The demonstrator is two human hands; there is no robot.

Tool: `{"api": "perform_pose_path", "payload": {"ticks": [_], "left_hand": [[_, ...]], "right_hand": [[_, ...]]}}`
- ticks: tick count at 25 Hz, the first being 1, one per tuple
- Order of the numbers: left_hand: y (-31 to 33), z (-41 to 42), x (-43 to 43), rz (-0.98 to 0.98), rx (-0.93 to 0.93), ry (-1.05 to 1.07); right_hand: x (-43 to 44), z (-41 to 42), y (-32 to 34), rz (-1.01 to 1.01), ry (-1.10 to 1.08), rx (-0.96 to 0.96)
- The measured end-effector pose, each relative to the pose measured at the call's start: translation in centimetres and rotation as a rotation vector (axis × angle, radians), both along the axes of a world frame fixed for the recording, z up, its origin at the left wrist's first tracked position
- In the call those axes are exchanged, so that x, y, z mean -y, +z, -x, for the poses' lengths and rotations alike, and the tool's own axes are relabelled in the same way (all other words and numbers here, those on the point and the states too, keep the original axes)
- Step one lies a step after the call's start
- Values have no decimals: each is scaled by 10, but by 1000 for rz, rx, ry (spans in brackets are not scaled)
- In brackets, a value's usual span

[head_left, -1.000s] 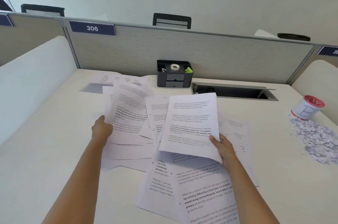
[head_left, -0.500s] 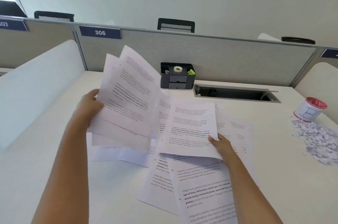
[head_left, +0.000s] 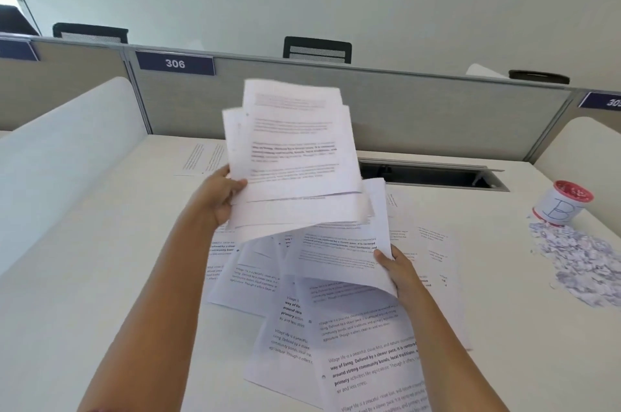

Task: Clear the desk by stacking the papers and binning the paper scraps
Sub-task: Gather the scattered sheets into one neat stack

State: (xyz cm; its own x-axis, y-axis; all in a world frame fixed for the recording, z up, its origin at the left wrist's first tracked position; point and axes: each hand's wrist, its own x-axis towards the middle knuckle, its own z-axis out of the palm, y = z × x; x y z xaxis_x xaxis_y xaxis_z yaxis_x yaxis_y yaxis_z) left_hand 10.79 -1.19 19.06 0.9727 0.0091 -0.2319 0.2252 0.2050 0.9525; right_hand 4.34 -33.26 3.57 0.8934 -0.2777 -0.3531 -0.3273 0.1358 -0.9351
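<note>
Desk [head_left: 100, 277] filling lower frame, printed sheets [head_left: 363, 344] strewn lower centre, sheaf of papers [head_left: 292, 156] held up at centre, left hand [head_left: 220, 196] clamped on its left edge, right hand [head_left: 400, 272] pinching single sheet [head_left: 342, 253] below, paper scraps [head_left: 584, 263] heaped at right edge, touching red-rimmed cup [head_left: 561, 205].

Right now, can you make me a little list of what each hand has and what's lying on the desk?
left hand: grips a raised bundle of papers
right hand: pinches one sheet by its edge
loose papers: spread on the desk, overlapping
paper scraps: heaped at the desk's right edge
cup: beside the scraps, red-rimmed
</note>
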Motion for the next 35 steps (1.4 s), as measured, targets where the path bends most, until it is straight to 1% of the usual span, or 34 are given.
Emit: {"api": "perform_pose_path", "payload": {"ticks": [2, 4, 7, 9, 11, 14, 16, 18, 20, 22, 24, 25, 26, 27, 28, 31, 33, 35], "left_hand": [[-24, -6, 13, -25, -91, -60], [-47, -9, 22, -99, -152, -90], [-84, -9, 27, -313, -221, -82], [-109, -6, 29, -481, -251, -94], [-120, 6, 36, -588, -254, -129], [-123, 20, 54, -691, -224, -150], [-124, 25, 64, -756, -202, -202], [-124, 27, 70, -793, -174, -258], [-121, 25, 67, -760, -200, -249], [-116, 22, 58, -650, -281, -141], [-114, 19, 49, -388, -401, -40], [-112, 21, 46, -261, -456, -35], [-111, 24, 46, -169, -495, -48], [-110, 29, 48, -130, -516, -71], [-112, 32, 51, -139, -514, -91], [-118, 40, 56, -273, -453, -133], [-121, 42, 53, -355, -423, -175], [-123, 40, 50, -369, -360, -194]], "right_hand": [[-5, 0, 3, -34, 24, 12], [-7, -1, 4, -68, 45, 28], [-10, 1, 8, -103, 65, 49], [-12, 4, 7, -96, 58, 4], [-15, 5, 4, -60, 55, -71], [-23, 2, 4, -29, 107, -144], [-33, 3, 13, -13, 171, -150], [-37, 4, 15, -20, 200, -114], [-35, 5, 17, -75, 190, -94], [-27, 4, 22, -151, 151, -132], [-24, 6, 30, -237, 133, -182], [-24, 7, 31, -273, 131, -190], [-27, 8, 32, -304, 135, -194], [-31, 8, 30, -317, 144, -201], [-35, 9, 27, -313, 151, -216], [-39, 13, 17, -259, 157, -231], [-35, 14, 12, -169, 165, -187], [-31, 13, 13, -70, 157, -110]]}}
